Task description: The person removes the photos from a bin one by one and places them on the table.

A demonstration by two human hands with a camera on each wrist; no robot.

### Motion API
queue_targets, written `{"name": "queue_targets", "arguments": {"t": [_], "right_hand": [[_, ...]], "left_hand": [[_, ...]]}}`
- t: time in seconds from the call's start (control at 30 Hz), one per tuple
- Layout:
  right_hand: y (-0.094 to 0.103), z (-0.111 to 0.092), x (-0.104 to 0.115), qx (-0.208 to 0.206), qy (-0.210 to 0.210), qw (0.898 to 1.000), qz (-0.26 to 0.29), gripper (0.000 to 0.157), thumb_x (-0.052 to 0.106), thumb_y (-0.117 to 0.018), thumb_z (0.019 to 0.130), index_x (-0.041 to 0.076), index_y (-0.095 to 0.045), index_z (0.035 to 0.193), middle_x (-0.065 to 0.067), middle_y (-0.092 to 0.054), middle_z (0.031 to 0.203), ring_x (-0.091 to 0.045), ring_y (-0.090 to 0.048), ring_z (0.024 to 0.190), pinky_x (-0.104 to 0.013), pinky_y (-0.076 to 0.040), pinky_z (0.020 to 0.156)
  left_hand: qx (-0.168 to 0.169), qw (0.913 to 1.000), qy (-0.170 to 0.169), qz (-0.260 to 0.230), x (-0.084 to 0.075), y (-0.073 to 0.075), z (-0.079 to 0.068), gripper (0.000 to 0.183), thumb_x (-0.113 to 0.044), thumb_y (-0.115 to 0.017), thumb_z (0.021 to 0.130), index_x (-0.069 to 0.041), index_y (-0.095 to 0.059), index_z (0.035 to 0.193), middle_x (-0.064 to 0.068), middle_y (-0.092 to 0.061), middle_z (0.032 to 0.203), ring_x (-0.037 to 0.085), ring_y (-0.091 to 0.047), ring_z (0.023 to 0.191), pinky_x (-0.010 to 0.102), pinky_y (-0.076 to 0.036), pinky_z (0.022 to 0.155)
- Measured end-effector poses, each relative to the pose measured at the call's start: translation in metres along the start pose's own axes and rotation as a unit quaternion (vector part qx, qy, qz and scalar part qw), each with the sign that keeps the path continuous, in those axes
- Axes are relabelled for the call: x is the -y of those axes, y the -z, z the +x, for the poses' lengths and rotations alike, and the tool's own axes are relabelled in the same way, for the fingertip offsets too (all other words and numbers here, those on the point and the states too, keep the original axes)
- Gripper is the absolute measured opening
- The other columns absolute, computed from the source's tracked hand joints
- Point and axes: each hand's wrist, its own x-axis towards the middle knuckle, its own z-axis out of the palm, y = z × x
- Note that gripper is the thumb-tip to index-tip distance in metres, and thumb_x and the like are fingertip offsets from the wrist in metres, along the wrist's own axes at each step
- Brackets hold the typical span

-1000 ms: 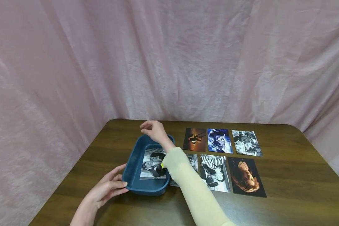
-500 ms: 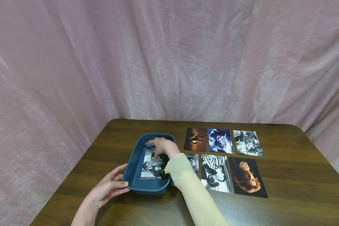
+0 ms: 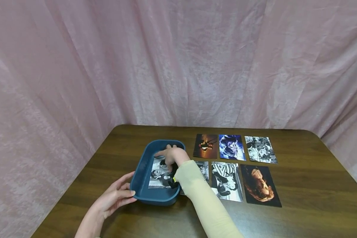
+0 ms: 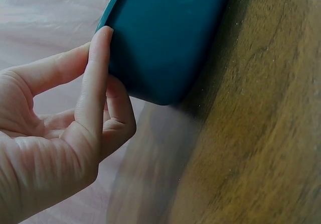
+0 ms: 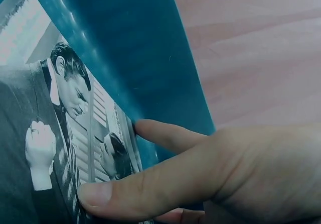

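Observation:
My left hand (image 3: 113, 198) grips the near left corner of a blue plastic bin (image 3: 136, 185), thumb at the rim and other fingers against the outer wall. In the left wrist view, my left thumb (image 4: 95, 78) crosses the bin's edge. My right hand (image 3: 172, 157) reaches down into the bin. There, a black-and-white photo card (image 3: 158, 178) of two people lies face up. The right wrist view shows my right thumb (image 5: 105, 196) straight on the card's face, with the index fingertip at its edge. The remaining right fingers are mostly hidden.
Right of the bin, photo cards lie in two rows: an orange-brown card (image 3: 205, 146), a blue card (image 3: 232, 147) and a black-and-white card (image 3: 260, 149) behind, several more in front, including a dark portrait (image 3: 261, 185). My right sleeve (image 3: 202, 198) covers part of the front row.
My right hand has come down from above the bin's far rim into the bin, and its thumb has turned down onto the card. The left hand keeps its hold.

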Motion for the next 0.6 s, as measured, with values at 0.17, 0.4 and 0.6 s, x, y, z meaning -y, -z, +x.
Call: {"name": "queue_targets", "arguments": {"t": [0.17, 0.4, 0.6], "right_hand": [[-0.0008, 0.0002, -0.0009, -0.011, 0.013, 1.000, -0.006, 0.089, 0.010, -0.080, 0.080, 0.046, -0.036, 0.149, -0.008, -0.031, 0.156, -0.030, -0.034, 0.136, -0.040, -0.050, 0.086], [-0.0016, 0.0014, -0.0003, -0.017, 0.022, 1.000, 0.002, 0.085, 0.011, -0.082, 0.079, 0.040, -0.039, 0.147, -0.008, -0.037, 0.146, -0.024, -0.038, 0.120, -0.038, -0.048, 0.084], [-0.0015, 0.0042, -0.0011, -0.013, 0.017, 1.000, 0.010, 0.084, 0.015, -0.085, 0.076, 0.044, -0.043, 0.142, -0.009, -0.037, 0.147, -0.027, -0.038, 0.123, -0.042, -0.051, 0.086]], "left_hand": [[0.001, 1.0000, 0.002, -0.004, -0.0006, -0.0003, -0.0003, 0.085, -0.001, -0.060, 0.092, -0.008, -0.008, 0.158, 0.005, -0.060, 0.108, 0.014, -0.069, 0.095, 0.029, -0.060, 0.087], [0.010, 0.9999, 0.001, -0.010, 0.0001, 0.0001, -0.0005, 0.084, 0.001, -0.060, 0.092, -0.008, -0.008, 0.158, 0.004, -0.061, 0.108, 0.013, -0.069, 0.096, 0.028, -0.059, 0.087], [0.012, 0.9999, -0.002, -0.013, 0.0000, -0.0003, 0.0005, 0.084, 0.001, -0.060, 0.092, -0.008, -0.008, 0.158, 0.004, -0.060, 0.108, 0.012, -0.069, 0.095, 0.027, -0.059, 0.086]]}}
